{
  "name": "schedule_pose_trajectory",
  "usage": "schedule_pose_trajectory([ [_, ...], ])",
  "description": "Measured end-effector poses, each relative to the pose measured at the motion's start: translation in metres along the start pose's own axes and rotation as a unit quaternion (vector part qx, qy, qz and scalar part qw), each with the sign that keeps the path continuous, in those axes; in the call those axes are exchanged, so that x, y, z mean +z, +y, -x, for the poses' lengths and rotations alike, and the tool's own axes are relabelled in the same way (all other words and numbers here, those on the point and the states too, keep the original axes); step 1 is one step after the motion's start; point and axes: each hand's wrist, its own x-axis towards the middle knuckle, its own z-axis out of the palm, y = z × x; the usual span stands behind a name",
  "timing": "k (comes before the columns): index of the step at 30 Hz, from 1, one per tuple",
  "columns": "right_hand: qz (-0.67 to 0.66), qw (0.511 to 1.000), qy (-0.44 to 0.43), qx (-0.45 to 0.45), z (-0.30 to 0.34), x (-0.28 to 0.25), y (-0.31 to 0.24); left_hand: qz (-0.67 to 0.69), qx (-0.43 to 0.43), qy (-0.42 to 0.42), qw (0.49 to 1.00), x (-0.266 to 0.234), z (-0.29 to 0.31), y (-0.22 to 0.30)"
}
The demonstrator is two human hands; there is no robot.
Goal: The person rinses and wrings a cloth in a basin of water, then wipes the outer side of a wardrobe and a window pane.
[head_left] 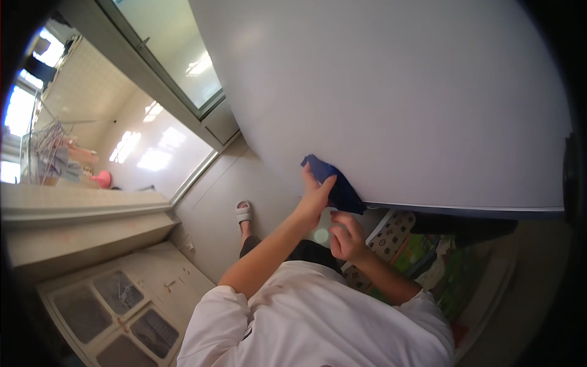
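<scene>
T-shirt point(330, 312), white, short-sleeved, worn by the person, lower middle of the frame. Shorts point(312, 252), dark, partly visible above the shirt's hem.

Right hand point(348, 240), bare, just right of lower centre; fingers curled inward, close to the lower end of the blue cloth. Cannot tell whether they grip anything. Left hand point(314, 202), bare, near the centre; fingers narrowed on the blue cloth, thumb lying along its near face.

Blue cloth point(343, 191), dark, seemingly folded, one piece; at the centre of the frame, in the left hand, slanting from upper left to lower right, against the lower border of the white panel.

White panel point(397, 92), large, smooth, filling the upper middle and right. Patterned box point(394, 235), pale with dark motifs, below the panel's edge, right of the right hand. Green packages point(452, 269), several, blurred, lower right, beside the box.

Slipper point(243, 211), light, on a foot, left of centre. Floor point(211, 202), pale, beneath it. Paned unit point(183, 300), off-white, four dark panes, lower left.

Glass door point(174, 46), metal-framed, upper left. Pink object point(104, 179), rounded, left side. Hangers point(54, 137), tangled, far left. Window point(19, 111), bright, left rim.
</scene>
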Motion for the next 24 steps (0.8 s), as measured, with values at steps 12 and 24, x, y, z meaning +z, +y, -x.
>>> schedule_pose_trajectory([
  [12, 0.22, 0.959, -0.175, -0.031, -0.073, 0.036, 0.024, 0.013, 0.016, -0.034, 0.999, -0.049, -0.009, 0.01],
  [24, 0.385, 0.88, -0.262, -0.093, -0.152, 0.133, 0.055, 0.094, 0.008, 0.131, 0.987, -0.21, 0.009, -0.094],
])
